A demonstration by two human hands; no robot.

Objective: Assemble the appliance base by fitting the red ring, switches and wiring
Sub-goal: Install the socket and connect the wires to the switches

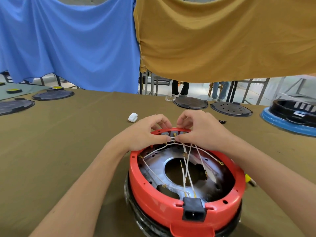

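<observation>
Nearest you sits the black socket (193,210), clipped into a notch in the red ring (172,211), its opening facing you so the wires behind it run away into the base. The red ring is already seated on the upturned appliance base (171,227), which rests flat on the surface (68,142) so both of your hands are free to work.

Inside the ring, the white wires (185,170) cross over the metal plate (157,168) and fan toward the far rim; several end in small brass terminals that hang loose, one near the right rim, which suggests the wiring is only partly done.

At the far rim your two hands meet. Your left hand (145,134) has its thumb and fingers curled, pinching one end of a white wire; your right hand (200,132) pinches the same wire from the other side, fingertips almost touching. You hold it just in front of the grey switches (174,133) set in the ring, likely to steady its terminal for pushing onto a switch tab.

Beyond your hands lie a white wad (133,117) and several dark round lids (190,102) well apart on the surface.
</observation>
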